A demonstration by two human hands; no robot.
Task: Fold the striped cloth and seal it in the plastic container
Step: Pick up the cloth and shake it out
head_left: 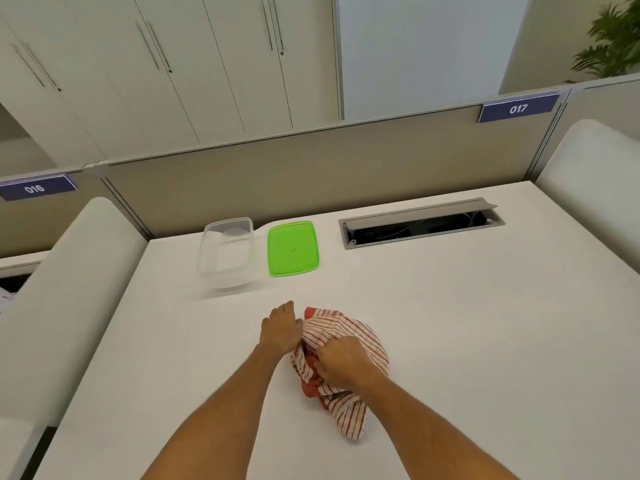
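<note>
Forearms enter from the lower edge and converge on the striped cloth [346, 344], a red-and-white bundle lying crumpled on the white tabletop [485, 323], near its front centre. Right hand [341, 363] rests on top of the heap with fingers curled, pinching a gather of fabric; left hand [281, 329] touches the cloth's left edge, fingers bent into the folds, though whether it grips or merely steadies cannot be told. No fold is yet made: the cloth is unsorted, one tail trailing toward the viewer. The step in hand is judged to be the opening one, finding edges or corners. The next move probably calls for lifting and spreading the fabric flat before the first fold, with both hands drawn apart. Beyond the cloth, well apart from it, the clear plastic container [227, 252] stands open and empty, with the green lid [293, 248] lying flat just beside it on its right.
</note>
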